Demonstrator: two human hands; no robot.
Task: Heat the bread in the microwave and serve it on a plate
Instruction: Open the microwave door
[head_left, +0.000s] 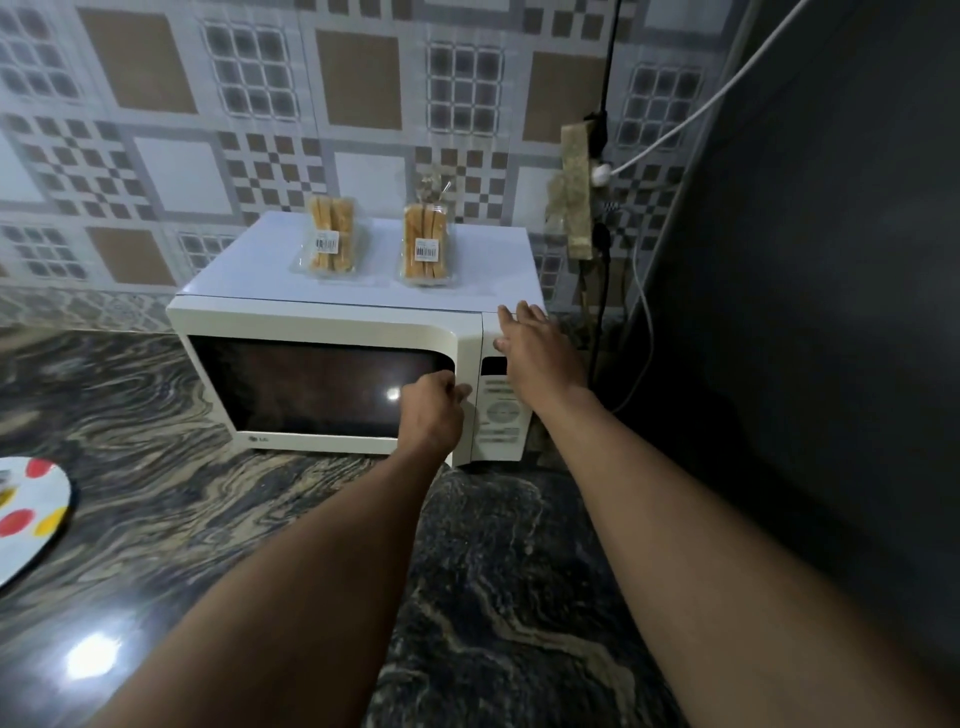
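A cream microwave (332, 325) stands on the dark marble counter with its door closed. Two clear packs of bread lie on its top: one pack (331, 240) to the left, another pack (426, 245) to the right. My left hand (434, 410) is curled around the right edge of the door. My right hand (532, 345) rests flat with fingers spread against the upper right front corner, above the control panel (497, 415). A white plate (28, 514) with red and yellow dots sits at the far left edge of the view.
A dark tall appliance side (810, 291) fills the right. Black and white cables (641, 291) hang behind the microwave by a taped wall socket (577, 187). Patterned tiles cover the wall. The marble counter (156, 467) stretches in front and left of the microwave.
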